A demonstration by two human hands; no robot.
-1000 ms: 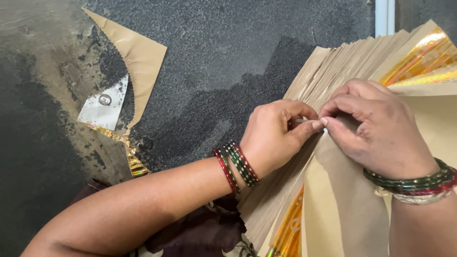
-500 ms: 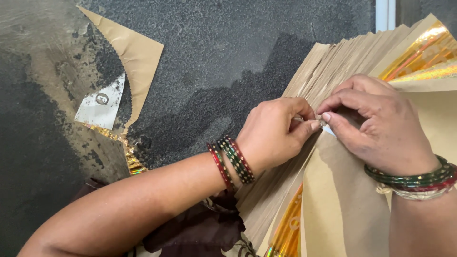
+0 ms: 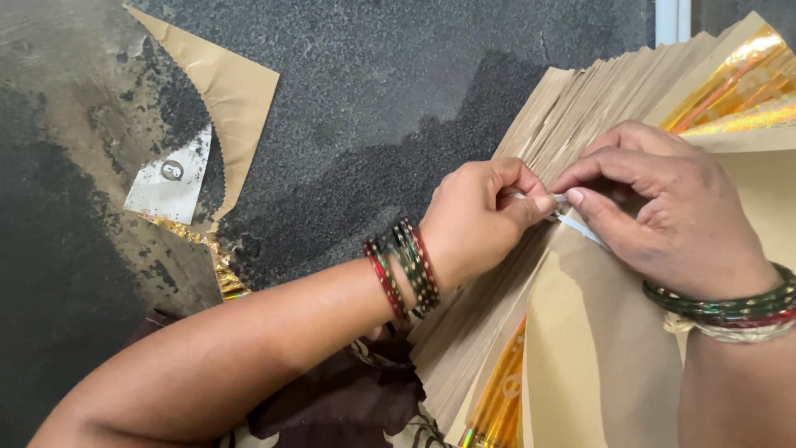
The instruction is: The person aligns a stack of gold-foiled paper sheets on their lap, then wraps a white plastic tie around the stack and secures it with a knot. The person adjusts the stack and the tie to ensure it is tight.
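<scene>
My left hand [image 3: 485,220] and my right hand [image 3: 667,207] meet fingertip to fingertip over a fanned stack of brown paper envelopes [image 3: 497,315]. Between the pinched fingers of both hands runs a thin white strip [image 3: 578,228] that lies along the flap edge of the top envelope [image 3: 613,357]. Both wrists carry red and green bangles. Shiny gold and orange foil [image 3: 734,91] shows inside the envelopes at the upper right and again at the lower edge of the stack.
The stack lies on a dark speckled stone floor [image 3: 373,91]. A loose brown paper piece [image 3: 228,87] and a small white scrap [image 3: 170,182] lie at the upper left, with gold foil bits below them. Dark maroon cloth [image 3: 340,398] sits under my left forearm.
Both hands stay at the same spot on the flap; the fingers have shifted slightly and the white strip now shows a little more between them.
</scene>
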